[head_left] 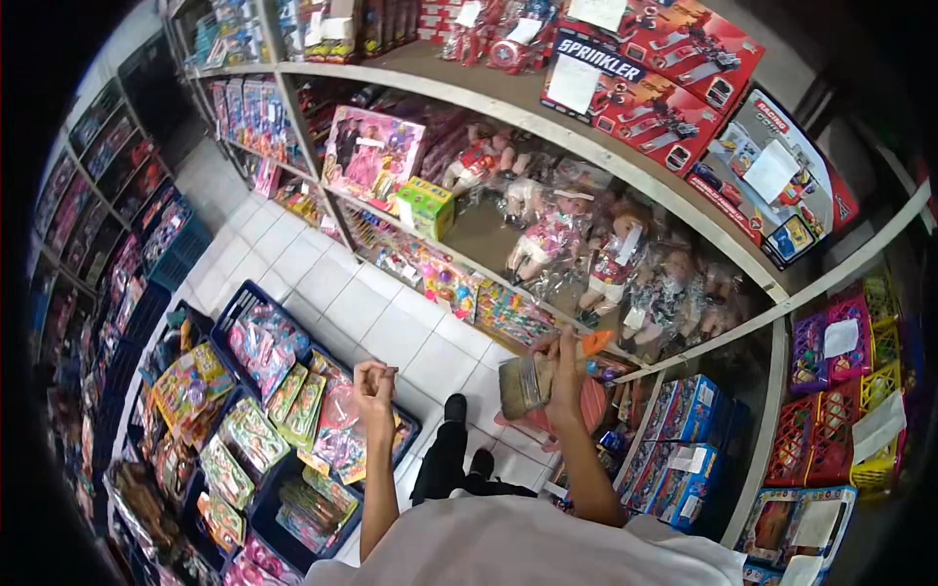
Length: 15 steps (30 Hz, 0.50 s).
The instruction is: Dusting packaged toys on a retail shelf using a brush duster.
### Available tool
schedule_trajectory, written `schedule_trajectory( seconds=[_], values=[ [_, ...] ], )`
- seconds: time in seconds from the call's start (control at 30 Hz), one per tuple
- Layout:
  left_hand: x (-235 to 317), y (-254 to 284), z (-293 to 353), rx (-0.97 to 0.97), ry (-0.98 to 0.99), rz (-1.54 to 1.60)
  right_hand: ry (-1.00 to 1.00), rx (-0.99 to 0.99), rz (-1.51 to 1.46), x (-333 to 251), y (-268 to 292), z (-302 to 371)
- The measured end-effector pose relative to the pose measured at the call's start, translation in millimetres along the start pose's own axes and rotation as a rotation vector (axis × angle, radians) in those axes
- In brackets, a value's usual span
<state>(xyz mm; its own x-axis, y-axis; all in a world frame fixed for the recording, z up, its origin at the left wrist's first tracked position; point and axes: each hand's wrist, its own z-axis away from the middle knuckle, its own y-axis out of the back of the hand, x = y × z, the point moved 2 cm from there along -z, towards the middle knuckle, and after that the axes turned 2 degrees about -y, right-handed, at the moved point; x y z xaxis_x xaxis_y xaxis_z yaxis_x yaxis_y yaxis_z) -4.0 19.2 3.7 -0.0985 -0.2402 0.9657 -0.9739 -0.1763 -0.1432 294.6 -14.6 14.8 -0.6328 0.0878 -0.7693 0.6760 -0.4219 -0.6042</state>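
My right grip (564, 383) is clamped on 1 wide brush (524, 387); my left grip (374, 383), empty, loosely curls near a blue crate (411, 431).

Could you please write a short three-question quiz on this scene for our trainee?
1. Which hand holds the brush?
2. True or false: the dolls on the shelf have no wrapping.
3. What stands right beside the small green box: (a) a blue crate, (b) a pink box, (c) a red basket?

Key:
1. The right hand.
2. False; clear plastic covers them.
3. b, the pink box.
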Motion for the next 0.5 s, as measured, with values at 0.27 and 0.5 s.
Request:
schedule_trajectory(
  seconds=[0.27, 0.5],
  values=[
    [5.0, 28.9, 171.2, 0.168, 0.202, 0.113, -0.287, -0.070, 0.098, 41.1, 0.5, 87.5],
    [0.7, 124.9, 272.8, 0.308, 0.274, 0.049, -0.829, -0.195, 0.143, 115.9, 0.7, 178.9]
  ],
)
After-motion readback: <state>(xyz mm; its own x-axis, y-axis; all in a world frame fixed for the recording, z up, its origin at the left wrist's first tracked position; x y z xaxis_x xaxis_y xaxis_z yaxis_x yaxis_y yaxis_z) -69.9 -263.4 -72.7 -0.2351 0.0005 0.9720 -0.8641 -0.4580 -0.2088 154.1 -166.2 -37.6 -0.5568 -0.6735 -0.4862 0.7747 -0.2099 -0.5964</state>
